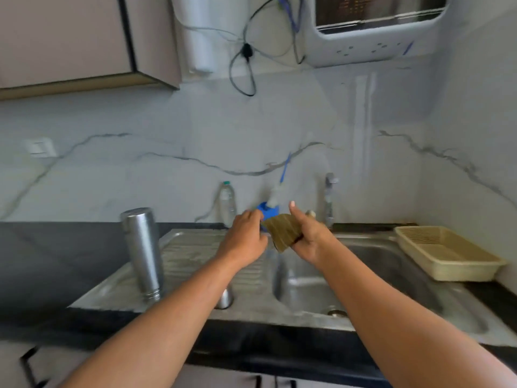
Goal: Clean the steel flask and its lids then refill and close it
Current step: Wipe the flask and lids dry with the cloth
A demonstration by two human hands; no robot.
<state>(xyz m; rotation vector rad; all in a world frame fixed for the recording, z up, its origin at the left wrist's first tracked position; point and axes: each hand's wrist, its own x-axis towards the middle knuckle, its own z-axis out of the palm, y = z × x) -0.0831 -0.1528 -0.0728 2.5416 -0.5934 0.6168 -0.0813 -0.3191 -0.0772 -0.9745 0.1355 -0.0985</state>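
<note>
The steel flask (143, 252) stands upside down, mouth down, on the left of the sink's drainboard (195, 264). A small steel lid (225, 299) sits on the drainboard, partly hidden behind my left forearm. My right hand (307, 236) holds an olive-green scrub pad (281, 231) above the sink's back edge, thumb raised. My left hand (246, 238) is just left of the pad, its curled fingers on the edge of a blue tub (269, 212) at the back of the sink. The view is blurred.
A brush with a blue handle (284, 170) stands in the blue tub. A clear plastic bottle (227, 201) and the tap (329, 197) are at the wall. The sink basin (363, 281) lies on the right, a beige plastic tray (447, 253) beyond it.
</note>
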